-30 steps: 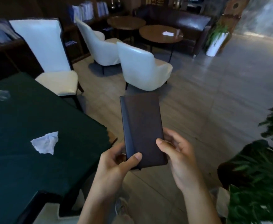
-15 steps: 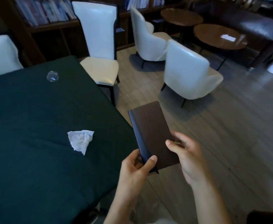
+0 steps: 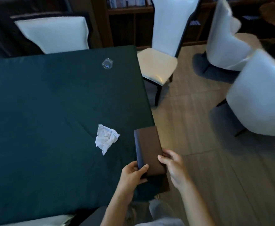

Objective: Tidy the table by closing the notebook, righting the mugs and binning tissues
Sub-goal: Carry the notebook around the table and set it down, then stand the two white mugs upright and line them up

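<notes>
A closed dark brown notebook (image 3: 149,150) is held above the table's near right corner. My left hand (image 3: 133,174) grips its lower left edge, thumb on the cover. My right hand (image 3: 172,165) holds its lower right edge. A crumpled white tissue (image 3: 105,139) lies on the dark green tablecloth (image 3: 52,111), just left of the notebook. A clear glass mug (image 3: 107,63) lies on its side near the table's far right edge.
White chairs stand around the table: one at the far side (image 3: 55,33), one at the right (image 3: 163,46), and two armchairs (image 3: 257,95) on the wooden floor to the right. A dark bookshelf (image 3: 127,17) lines the back wall.
The view has swung left toward the table. Both hands carried the closed notebook from over the floor to above the table's right corner, beside the tissue.
</notes>
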`<action>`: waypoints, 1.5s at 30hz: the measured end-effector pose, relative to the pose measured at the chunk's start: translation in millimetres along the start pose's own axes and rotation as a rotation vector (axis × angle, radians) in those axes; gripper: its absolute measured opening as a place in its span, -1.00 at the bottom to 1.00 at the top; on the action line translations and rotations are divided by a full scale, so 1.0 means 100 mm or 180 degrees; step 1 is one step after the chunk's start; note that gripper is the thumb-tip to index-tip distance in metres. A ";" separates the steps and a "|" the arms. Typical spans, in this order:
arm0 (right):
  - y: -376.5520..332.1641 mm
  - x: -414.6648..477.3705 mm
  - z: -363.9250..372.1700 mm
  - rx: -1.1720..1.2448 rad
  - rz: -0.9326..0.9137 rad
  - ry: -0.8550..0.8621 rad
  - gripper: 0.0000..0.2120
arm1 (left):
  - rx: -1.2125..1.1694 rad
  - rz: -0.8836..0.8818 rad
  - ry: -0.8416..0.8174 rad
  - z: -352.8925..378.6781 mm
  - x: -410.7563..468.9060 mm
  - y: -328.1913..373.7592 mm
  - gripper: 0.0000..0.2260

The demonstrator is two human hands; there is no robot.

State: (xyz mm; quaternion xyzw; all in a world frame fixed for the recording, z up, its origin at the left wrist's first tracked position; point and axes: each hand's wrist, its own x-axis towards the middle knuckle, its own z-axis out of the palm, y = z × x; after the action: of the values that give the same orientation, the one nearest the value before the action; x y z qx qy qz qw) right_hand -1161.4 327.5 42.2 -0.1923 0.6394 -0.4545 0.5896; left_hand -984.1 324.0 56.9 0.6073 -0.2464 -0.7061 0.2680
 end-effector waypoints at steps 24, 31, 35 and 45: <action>0.24 0.88 0.04 -0.2147 0.0057 0.0229 -0.62 | 0.1262 -0.0372 0.1661 0.17 0.70 -0.18 -0.65; 0.12 0.90 0.12 -0.3091 -0.0196 0.0071 -0.67 | 0.1834 -0.0296 0.1585 0.12 0.66 -0.12 -0.66; 0.08 0.88 0.18 -0.3442 -0.0526 -0.0063 -0.43 | 0.2574 -0.0331 0.1510 0.09 0.65 -0.09 -0.56; -0.77 0.88 1.16 -0.4869 -0.1434 -0.0520 -0.25 | 0.3883 0.0454 0.1764 -0.75 0.27 0.87 -0.66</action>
State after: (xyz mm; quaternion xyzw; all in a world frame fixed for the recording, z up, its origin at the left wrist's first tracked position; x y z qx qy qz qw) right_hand -1096.7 178.4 66.5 -0.7004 0.6744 0.0171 0.2333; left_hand -905.9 240.2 85.0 0.7910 -0.5627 -0.2392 -0.0237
